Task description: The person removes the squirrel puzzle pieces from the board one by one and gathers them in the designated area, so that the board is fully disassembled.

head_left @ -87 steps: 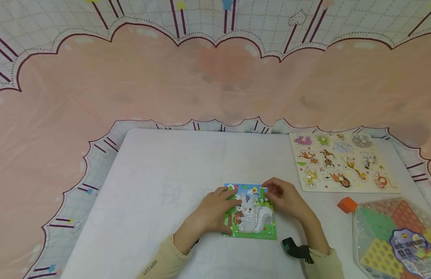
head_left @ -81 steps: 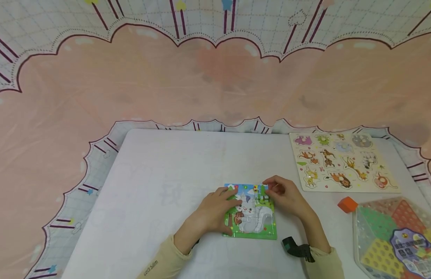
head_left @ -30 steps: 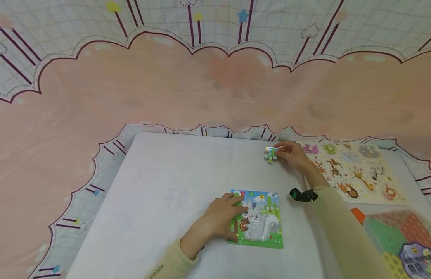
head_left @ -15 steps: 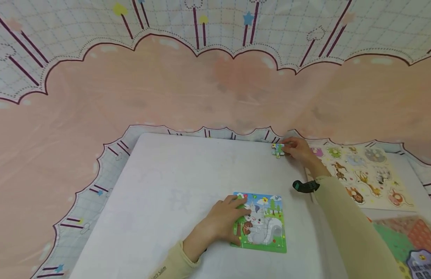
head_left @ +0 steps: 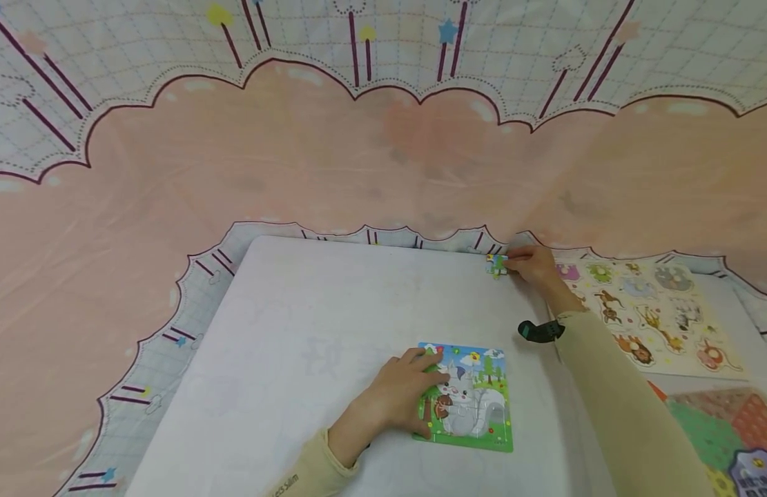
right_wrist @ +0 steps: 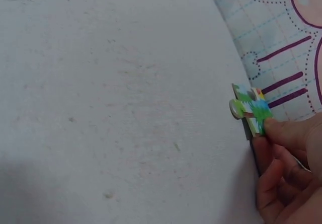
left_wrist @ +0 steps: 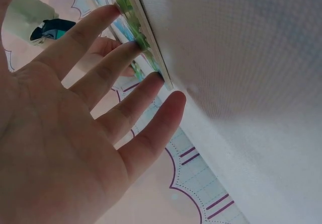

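Observation:
A square jigsaw puzzle (head_left: pixel 476 400) with a white squirrel picture lies on the white table in the head view. My left hand (head_left: pixel 395 393) is spread over its left side, fingers apart. In the left wrist view those fingertips touch the edge of the puzzle board (left_wrist: pixel 132 17). Far off, at the table's back edge, my right hand (head_left: pixel 535 268) pinches a small green and blue jigsaw piece (head_left: pixel 497 266). The right wrist view shows the thumb on top of the jigsaw piece (right_wrist: pixel 254 110), its knob pointing over the tabletop; the other fingers curl below the edge.
A cream animal board (head_left: pixel 687 348) lies at the back right, partly under the right forearm. In front of it is a clear case (head_left: pixel 709 421) of coloured pieces, with an orange block (head_left: pixel 656 391) mostly hidden by the sleeve. A patterned cloth (head_left: pixel 333 159) hangs behind the table.
My right hand has gone from the puzzle's upper right corner to the table's back edge, bringing the jigsaw piece. My left hand stays on the puzzle. The head view has shifted slightly.

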Available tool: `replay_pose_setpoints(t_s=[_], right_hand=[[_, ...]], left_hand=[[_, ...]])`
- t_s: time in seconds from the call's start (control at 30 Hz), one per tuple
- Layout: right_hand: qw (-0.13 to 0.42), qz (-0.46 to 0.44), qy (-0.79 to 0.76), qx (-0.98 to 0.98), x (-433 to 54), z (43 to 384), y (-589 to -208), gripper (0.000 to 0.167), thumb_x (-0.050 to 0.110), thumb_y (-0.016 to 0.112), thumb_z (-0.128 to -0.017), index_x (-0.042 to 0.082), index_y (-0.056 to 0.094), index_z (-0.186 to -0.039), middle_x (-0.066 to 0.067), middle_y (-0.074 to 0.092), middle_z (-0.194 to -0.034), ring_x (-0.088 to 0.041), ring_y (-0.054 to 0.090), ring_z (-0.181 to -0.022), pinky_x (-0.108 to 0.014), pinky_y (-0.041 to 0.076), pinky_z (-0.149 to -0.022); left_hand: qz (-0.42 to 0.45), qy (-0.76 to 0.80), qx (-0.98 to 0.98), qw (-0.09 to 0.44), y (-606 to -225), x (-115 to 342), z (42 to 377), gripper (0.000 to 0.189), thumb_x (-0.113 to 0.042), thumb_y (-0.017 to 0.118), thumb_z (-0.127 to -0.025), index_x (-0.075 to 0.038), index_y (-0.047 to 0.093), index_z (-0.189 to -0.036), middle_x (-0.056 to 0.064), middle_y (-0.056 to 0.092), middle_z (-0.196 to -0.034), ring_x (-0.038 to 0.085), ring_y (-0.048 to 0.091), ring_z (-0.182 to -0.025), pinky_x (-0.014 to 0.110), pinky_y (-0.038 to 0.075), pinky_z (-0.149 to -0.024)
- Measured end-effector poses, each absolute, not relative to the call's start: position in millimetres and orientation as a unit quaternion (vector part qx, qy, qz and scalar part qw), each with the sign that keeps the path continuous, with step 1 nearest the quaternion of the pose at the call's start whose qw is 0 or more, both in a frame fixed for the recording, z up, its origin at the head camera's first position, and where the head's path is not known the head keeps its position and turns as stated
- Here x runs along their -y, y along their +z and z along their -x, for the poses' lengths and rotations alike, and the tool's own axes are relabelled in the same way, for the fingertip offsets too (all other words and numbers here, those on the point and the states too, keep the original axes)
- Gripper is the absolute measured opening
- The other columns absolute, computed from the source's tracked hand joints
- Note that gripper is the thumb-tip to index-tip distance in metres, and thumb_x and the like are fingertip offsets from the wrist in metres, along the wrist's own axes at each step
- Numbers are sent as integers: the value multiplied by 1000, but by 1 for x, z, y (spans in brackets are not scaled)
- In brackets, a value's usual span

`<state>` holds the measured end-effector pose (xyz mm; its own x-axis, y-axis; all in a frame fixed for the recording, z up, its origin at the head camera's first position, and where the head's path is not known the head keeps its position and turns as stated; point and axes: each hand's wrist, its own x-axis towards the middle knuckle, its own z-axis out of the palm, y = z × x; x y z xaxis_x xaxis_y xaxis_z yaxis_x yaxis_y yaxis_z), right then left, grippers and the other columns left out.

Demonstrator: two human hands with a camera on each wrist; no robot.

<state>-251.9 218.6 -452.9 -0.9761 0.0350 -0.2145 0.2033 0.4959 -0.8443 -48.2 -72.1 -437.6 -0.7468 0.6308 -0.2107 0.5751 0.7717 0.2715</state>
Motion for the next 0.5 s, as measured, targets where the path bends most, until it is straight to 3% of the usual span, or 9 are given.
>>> replay_pose_setpoints(t_s=[0.37, 0.5], right_hand=[[113, -51, -439, -890, -222, 255, -449, 33, 12, 69, -91, -11, 66, -115, -9, 65, -92, -8, 56, -70, -18, 46, -63], [115, -39, -423, -898, -223, 257, -449, 33, 14, 68, -92, -10, 66, -114, -9, 65, -90, -11, 56, -71, -19, 46, -64]], left_hand=[[-327, 102, -929, 139, -440, 73, 48, 85, -52, 92, -58, -28, 62, -134, -2, 44, -151, 23, 37, -137, 43, 44, -99], [-331, 103, -928, 134, -441, 73, 48, 85, -53, 92, -58, -28, 62, -133, -2, 44, -151, 23, 37, -137, 42, 44, -98]])
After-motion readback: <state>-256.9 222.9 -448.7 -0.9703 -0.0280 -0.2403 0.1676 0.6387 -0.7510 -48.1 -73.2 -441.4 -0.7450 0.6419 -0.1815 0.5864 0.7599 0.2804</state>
